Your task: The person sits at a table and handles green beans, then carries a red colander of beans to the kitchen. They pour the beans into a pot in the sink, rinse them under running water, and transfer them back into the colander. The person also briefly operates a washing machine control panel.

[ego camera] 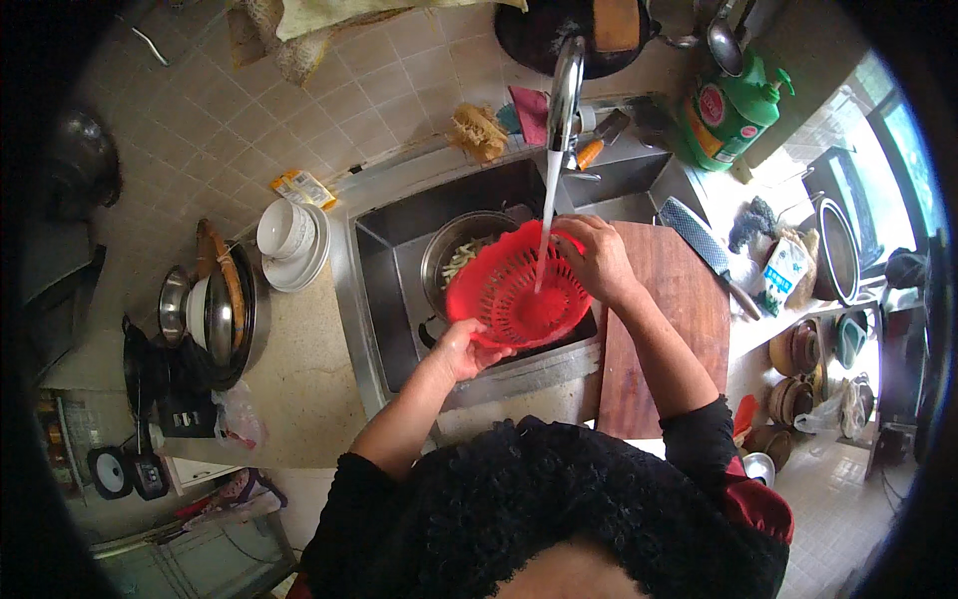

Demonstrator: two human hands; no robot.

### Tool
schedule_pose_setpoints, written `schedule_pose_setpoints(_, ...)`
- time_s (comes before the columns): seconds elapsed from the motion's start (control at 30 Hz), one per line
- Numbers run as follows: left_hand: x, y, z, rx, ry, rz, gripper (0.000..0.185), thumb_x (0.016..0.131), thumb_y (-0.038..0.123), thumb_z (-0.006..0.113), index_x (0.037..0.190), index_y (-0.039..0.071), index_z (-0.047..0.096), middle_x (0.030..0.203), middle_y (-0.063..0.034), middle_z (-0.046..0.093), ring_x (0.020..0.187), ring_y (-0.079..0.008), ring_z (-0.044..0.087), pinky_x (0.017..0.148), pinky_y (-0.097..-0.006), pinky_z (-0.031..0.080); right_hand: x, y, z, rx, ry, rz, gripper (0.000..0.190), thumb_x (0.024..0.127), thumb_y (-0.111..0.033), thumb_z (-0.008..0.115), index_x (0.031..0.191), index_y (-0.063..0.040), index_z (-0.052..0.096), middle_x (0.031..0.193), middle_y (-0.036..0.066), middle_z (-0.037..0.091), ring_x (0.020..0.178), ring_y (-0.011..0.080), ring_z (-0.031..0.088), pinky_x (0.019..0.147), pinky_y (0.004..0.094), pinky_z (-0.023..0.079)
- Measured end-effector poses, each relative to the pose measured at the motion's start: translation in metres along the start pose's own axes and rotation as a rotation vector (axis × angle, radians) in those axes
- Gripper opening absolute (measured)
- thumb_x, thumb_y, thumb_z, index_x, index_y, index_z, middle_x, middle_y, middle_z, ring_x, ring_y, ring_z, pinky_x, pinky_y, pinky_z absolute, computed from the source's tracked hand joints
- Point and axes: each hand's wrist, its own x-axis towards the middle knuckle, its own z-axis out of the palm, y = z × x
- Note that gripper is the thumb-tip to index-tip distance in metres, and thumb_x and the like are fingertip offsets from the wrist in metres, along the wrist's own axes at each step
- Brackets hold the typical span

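Observation:
Tilted under the running faucet is a red plastic colander, with the water stream landing inside it. My left hand grips its near left rim. At the far right rim, my right hand holds on with the thumb on the inner side. I see no food in the colander. Below it, a metal pot stands in the stainless steel sink, partly covered by the colander. Pale cut pieces lie in the pot; I cannot tell what food they are.
A wooden cutting board spans the sink's right side. Beyond it lies a cleaver with a patterned blade. White bowls on plates stand left of the sink. A green detergent jug stands at the back right.

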Motion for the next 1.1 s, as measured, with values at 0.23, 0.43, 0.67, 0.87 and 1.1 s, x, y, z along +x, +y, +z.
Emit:
schedule_pose_setpoints(0.23, -0.015, 0.041, 0.005, 0.802, 0.657, 1.036, 0.052, 0.083, 0.011, 0.052, 0.133, 0.007, 0.039, 0.116, -0.0197, 0.059, 0.102, -0.0343, 0.061, 0.080, -0.0408, 0.052, -0.021, -0.008, -0.001, 0.075, 0.131, 0.151, 0.013, 0.079, -0.013, 0.065, 0.089, -0.008, 0.070, 0.105, 0.011, 0.066, 0.100, 0.0312, 0.059, 0.090, 0.0388, 0.047)
schedule_pose_setpoints(0.43, -0.042, 0.067, -0.034, 0.943, 0.926, 1.790, 0.053, 0.082, 0.005, 0.056, 0.132, 0.006, 0.040, 0.117, -0.0185, 0.058, 0.109, -0.0347, 0.056, 0.092, -0.0420, 0.045, -0.081, -0.013, -0.001, -0.131, -0.018, 0.262, 0.019, 0.080, -0.024, 0.069, 0.075, -0.006, 0.072, 0.098, 0.004, 0.068, 0.094, 0.0266, 0.061, 0.084, 0.0382, 0.048)
schedule_pose_setpoints(0.67, -0.024, 0.052, -0.064, -0.133, 0.246, 0.718, 0.059, 0.087, 0.033, 0.064, 0.129, -0.001, 0.039, 0.122, -0.0171, 0.052, 0.108, -0.0323, 0.057, 0.092, -0.0429, 0.051, -0.150, -0.067, -0.026, -0.082, 0.092, 0.464, 0.018, 0.081, -0.016, 0.068, 0.096, -0.005, 0.068, 0.123, 0.017, 0.054, 0.112, 0.0359, 0.053, 0.093, 0.0425, 0.045)
schedule_pose_setpoints(0.87, 0.020, 0.000, -0.020, 0.551, 0.078, 0.580, 0.079, 0.082, 0.041, 0.067, 0.136, -0.007, 0.034, 0.123, -0.0242, 0.053, 0.115, -0.0320, 0.052, 0.098, -0.0412, 0.043, -0.231, -0.090, -0.081, -0.154, 0.268, 0.530, 0.016, 0.078, -0.005, 0.069, 0.094, -0.003, 0.067, 0.114, 0.016, 0.058, 0.101, 0.0333, 0.060, 0.084, 0.0390, 0.051)
schedule_pose_setpoints(1.1, 0.115, -0.017, -0.005, 2.007, 0.412, 0.632, 0.032, 0.076, 0.023, 0.066, 0.101, 0.002, 0.067, 0.093, -0.0204, 0.068, 0.086, -0.0331, 0.066, 0.077, -0.0419, 0.049, -0.334, -0.091, -0.152, -0.158, 0.471, 0.556, 0.015, 0.078, -0.006, 0.069, 0.092, -0.002, 0.066, 0.102, 0.014, 0.064, 0.096, 0.0308, 0.063, 0.082, 0.0368, 0.051)
